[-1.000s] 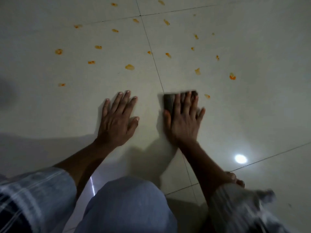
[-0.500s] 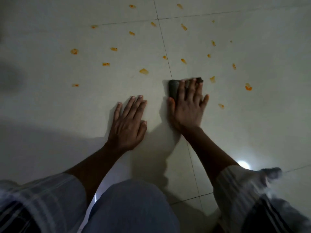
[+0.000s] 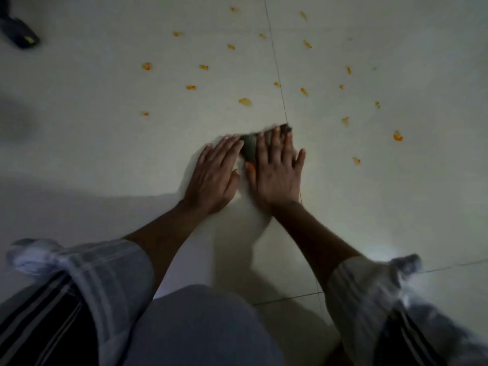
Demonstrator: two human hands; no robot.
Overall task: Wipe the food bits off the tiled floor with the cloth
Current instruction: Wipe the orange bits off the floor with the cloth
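A small dark cloth [image 3: 250, 149] lies flat on the pale tiled floor [image 3: 105, 143], mostly under my right hand [image 3: 276, 170], whose fingers are spread and press down on it. My left hand [image 3: 215, 175] lies flat beside it, fingers together, its fingertips touching the cloth's left edge. Several orange food bits are scattered ahead: a larger one [image 3: 245, 101] just beyond the cloth, others such as one [image 3: 397, 136] to the right and one [image 3: 147, 66] to the far left. Most of the cloth is hidden by my fingers.
A dark object [image 3: 19, 35] lies at the far left top corner. A grout line [image 3: 277, 70] runs away from the cloth. My knee [image 3: 200, 326] and rolled striped sleeves fill the bottom of the view.
My left hand has slid right until it meets the cloth beside my right hand. The right hand with the cloth has shifted slightly left. The view is blurred by motion.
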